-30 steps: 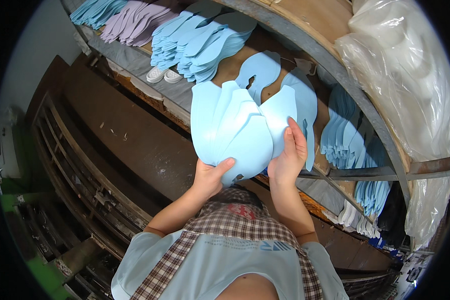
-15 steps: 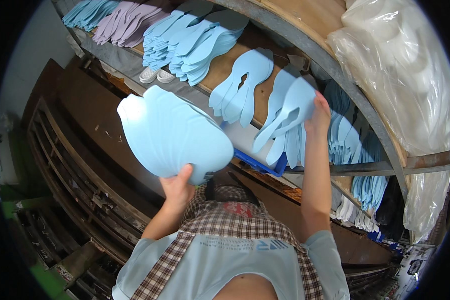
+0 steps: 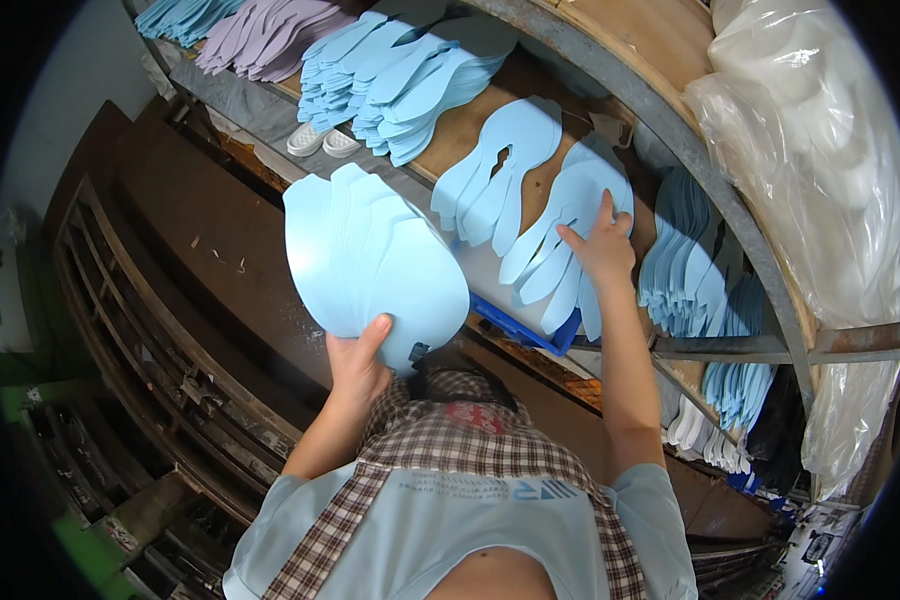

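Observation:
In my left hand (image 3: 360, 362) is a fanned stack of light blue, rounded flat pieces (image 3: 365, 255); my thumb lies on top and the other fingers are beneath. A small dark mark shows near the stack's lower edge. My right hand (image 3: 606, 245) is over a shelf pile of light blue forked pieces (image 3: 555, 250) that look like cut shoe uppers. Its fingers are apart, and the fingertips appear to rest on the top piece. Just left of that pile lies another small pile of the same forked pieces (image 3: 505, 165).
Larger blue stacks (image 3: 410, 85) and a lilac stack (image 3: 270, 35) line the wooden shelf at far left. White slippers (image 3: 322, 141) sit below its edge. A blue tray (image 3: 525, 328) is under the shelf. Plastic bags (image 3: 770, 140) hang at right; a slatted rack (image 3: 160, 370) stands left.
The forked piece my right hand held up is now down on the pile, and that hand has spread its fingers. The stack in my left hand has shifted slightly right and turned.

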Demonstrator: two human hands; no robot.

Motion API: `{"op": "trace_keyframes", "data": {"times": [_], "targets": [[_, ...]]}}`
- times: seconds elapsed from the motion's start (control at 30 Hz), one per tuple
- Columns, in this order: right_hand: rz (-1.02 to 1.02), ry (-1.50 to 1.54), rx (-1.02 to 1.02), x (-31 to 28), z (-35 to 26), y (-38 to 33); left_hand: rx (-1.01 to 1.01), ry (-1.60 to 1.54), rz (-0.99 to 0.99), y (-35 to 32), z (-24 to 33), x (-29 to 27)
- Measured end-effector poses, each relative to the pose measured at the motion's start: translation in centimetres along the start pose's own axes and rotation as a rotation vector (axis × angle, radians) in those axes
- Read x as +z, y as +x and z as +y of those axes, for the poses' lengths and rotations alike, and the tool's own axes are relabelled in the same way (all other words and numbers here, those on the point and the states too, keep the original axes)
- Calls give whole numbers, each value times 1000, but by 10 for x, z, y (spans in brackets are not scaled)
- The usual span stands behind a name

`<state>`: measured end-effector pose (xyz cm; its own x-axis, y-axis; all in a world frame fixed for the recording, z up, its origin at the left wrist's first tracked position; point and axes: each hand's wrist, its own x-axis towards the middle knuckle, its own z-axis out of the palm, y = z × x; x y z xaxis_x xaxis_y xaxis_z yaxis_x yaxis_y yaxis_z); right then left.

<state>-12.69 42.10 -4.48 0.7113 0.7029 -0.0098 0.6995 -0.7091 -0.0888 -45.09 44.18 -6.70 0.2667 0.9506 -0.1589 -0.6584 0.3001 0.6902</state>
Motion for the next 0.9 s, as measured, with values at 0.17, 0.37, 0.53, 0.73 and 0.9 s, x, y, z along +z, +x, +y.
{"op": "trace_keyframes", "data": {"times": [0.17,0.37,0.53,0.73,0.9], "targets": [[133,-26,-18,7,-14,-4,-19,-5,-81,8,0,6],[2,-2,25,-6,-6,9,-84,-6,-132,8,0,7],[51,-49,14,3,-8,9,-108,51,-113,5,-2,2],[191,136,-15,-6,-11,14,-126,58,-107,4,-2,2],[213,242,-170,-19,-3,28,-130,74,-104,4,-2,2]]}}
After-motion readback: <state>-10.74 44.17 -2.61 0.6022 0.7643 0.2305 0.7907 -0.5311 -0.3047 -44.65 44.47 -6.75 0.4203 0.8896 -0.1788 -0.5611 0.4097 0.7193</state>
